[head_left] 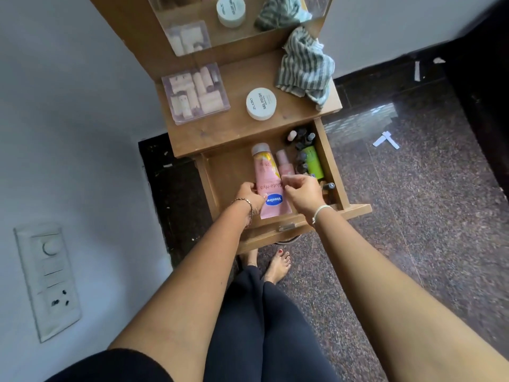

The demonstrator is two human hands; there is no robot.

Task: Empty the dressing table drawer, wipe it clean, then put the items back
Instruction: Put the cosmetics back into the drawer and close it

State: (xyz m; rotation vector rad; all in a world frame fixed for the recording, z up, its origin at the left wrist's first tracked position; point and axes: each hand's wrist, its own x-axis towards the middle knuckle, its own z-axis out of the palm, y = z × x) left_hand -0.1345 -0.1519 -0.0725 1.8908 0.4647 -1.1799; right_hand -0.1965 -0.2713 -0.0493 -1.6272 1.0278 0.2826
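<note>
Pink Vaseline tube (271,188) in the drawer (228,172) is gripped at its left edge by the left hand (250,196); the curled right hand's (301,194) hold cannot be told.

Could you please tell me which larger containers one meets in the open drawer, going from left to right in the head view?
In order: pink Vaseline tube → small pink spray bottle → green bottle.
</note>
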